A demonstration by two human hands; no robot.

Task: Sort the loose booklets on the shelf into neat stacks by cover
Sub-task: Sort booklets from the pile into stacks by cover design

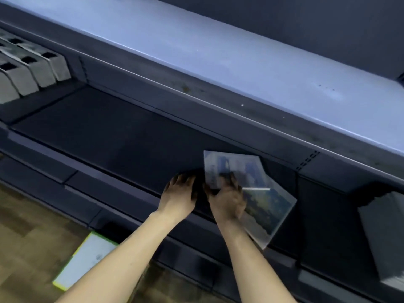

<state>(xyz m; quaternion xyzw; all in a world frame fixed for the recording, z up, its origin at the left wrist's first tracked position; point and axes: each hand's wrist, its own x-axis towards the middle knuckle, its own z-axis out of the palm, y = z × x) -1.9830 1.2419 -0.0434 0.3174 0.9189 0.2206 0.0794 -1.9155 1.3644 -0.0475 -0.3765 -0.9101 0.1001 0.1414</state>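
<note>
Two glossy booklets lie on the dark shelf [105, 136] to the right of centre, overlapping. The upper booklet [231, 165] has a pale cover with blue shapes. The lower booklet [269, 211] shows a blue and green picture and sticks out over the shelf's front edge. My right hand [227, 197] lies on them, fingers curled over the upper booklet's near edge and thumb at its left edge. My left hand [179, 193] rests just to the left on the shelf, fingers relaxed and spread, holding nothing. The frame is blurred.
Several grey boxes [32, 68] stand in a row at the shelf's far left. A dark upright stack [384, 232] stands in the bay to the right. A pale shelf top [218, 51] overhangs above. A yellow-edged white sheet [85, 261] lies on the wooden floor.
</note>
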